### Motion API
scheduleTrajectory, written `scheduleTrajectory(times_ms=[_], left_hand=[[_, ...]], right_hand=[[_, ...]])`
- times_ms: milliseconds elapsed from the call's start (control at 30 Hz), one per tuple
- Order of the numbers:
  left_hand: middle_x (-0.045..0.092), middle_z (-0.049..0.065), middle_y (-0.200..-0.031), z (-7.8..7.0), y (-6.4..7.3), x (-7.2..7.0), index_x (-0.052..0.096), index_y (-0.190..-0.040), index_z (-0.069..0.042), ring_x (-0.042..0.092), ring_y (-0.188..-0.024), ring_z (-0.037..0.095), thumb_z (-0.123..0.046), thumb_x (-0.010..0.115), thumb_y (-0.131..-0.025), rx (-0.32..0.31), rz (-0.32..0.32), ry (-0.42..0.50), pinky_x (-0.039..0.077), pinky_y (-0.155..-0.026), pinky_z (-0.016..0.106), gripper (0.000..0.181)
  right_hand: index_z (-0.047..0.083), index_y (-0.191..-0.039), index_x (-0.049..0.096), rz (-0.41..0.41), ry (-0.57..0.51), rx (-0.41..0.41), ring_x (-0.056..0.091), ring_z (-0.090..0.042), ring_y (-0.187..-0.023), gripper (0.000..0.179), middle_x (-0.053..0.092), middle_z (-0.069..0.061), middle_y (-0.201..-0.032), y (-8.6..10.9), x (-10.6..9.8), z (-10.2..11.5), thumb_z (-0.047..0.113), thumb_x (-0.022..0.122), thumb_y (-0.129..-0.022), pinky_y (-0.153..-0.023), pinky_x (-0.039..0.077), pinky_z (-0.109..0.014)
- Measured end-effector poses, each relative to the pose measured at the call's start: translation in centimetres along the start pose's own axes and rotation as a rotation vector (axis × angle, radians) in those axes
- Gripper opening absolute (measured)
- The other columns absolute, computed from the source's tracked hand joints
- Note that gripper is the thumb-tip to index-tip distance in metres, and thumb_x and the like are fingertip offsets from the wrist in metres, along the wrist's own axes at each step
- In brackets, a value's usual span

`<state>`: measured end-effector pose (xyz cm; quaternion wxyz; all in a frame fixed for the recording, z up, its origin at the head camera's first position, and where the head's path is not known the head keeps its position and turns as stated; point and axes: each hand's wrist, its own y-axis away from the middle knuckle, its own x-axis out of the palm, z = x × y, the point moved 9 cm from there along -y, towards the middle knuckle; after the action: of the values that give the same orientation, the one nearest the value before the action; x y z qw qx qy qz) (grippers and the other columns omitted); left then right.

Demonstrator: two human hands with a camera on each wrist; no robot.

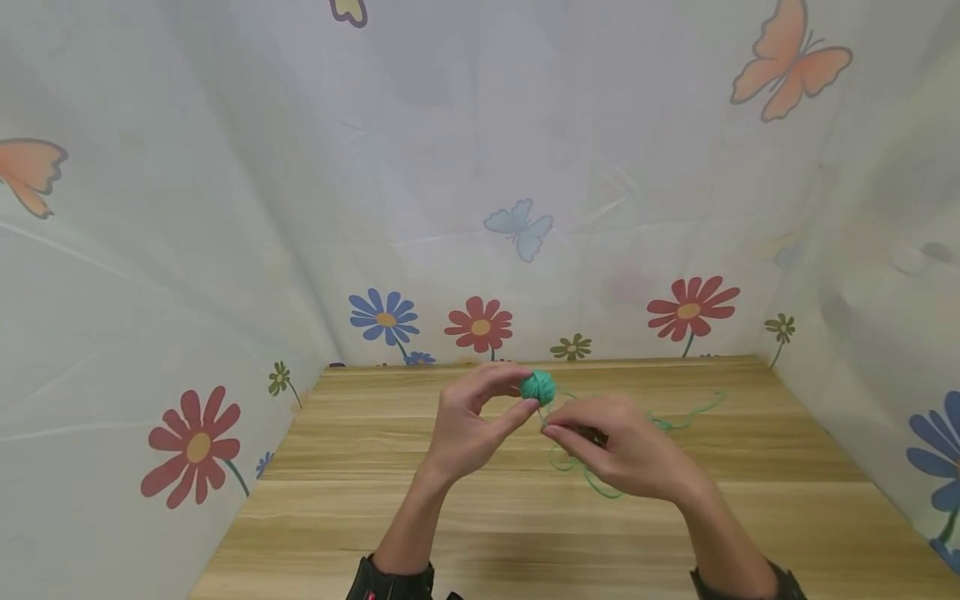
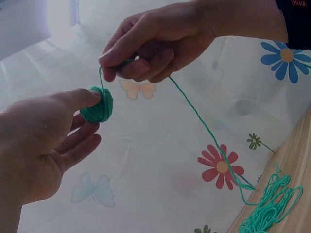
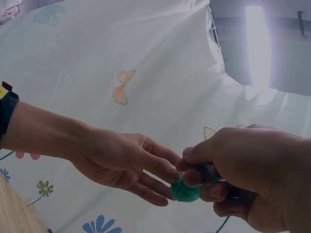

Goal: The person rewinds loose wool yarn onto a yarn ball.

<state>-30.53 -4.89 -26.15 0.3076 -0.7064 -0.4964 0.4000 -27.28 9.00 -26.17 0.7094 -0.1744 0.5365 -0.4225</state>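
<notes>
A small green ball of yarn [image 1: 538, 387] is held up above the table, pinched between the thumb and fingers of my left hand [image 1: 468, 425]. Just to its right, my right hand [image 1: 626, 446] pinches the yarn strand [image 2: 100, 77] that runs off the ball. In the left wrist view the strand passes through the right hand's curled fingers and slopes down to a loose heap of green yarn [image 2: 267, 208] on the table. The right wrist view shows the ball [image 3: 185, 191] partly hidden behind the right fingers.
Under both hands lies a wooden table [image 1: 360, 500]. Loose green yarn loops [image 1: 603, 487] lie on it beneath and behind the right hand. A white curtain [image 1: 420, 167] printed with flowers and butterflies encloses the back and sides.
</notes>
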Motion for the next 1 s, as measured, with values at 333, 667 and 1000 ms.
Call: scheduleTrajectory(times_ms=[333,667,1000], left_hand=[[0.071,0.024,-0.110,-0.1,0.0,0.3,0.068,-0.113,0.014,0.069,-0.100,0.027,0.020,0.077,-0.079,-0.006,0.039,-0.013,0.064,-0.085,0.044,0.036],[0.071,0.022,-0.110,0.1,0.2,1.4,0.069,-0.114,0.013,0.069,-0.101,0.022,0.019,0.078,-0.079,0.018,0.132,0.073,0.065,-0.083,0.039,0.036],[0.070,0.019,-0.115,1.8,1.2,2.1,0.069,-0.120,0.009,0.069,-0.104,0.024,0.013,0.077,-0.083,0.009,0.195,0.186,0.063,-0.088,0.040,0.038]], right_hand=[[0.010,-0.101,0.077,-0.120,-0.031,-0.017,0.040,0.002,-0.051,0.035,0.056,0.010,-0.067,0.3,-1.5,0.3,-0.017,0.076,-0.078,-0.036,0.034,-0.015],[0.002,-0.097,0.077,-0.223,0.025,-0.027,0.040,0.002,-0.049,0.030,0.063,0.009,-0.069,0.2,-2.4,-0.2,-0.019,0.075,-0.076,-0.036,0.032,-0.011],[0.002,-0.098,0.077,-0.266,0.049,-0.001,0.049,0.001,-0.051,0.027,0.073,0.002,-0.078,0.4,-2.6,-1.8,-0.018,0.075,-0.079,-0.041,0.042,-0.009]])
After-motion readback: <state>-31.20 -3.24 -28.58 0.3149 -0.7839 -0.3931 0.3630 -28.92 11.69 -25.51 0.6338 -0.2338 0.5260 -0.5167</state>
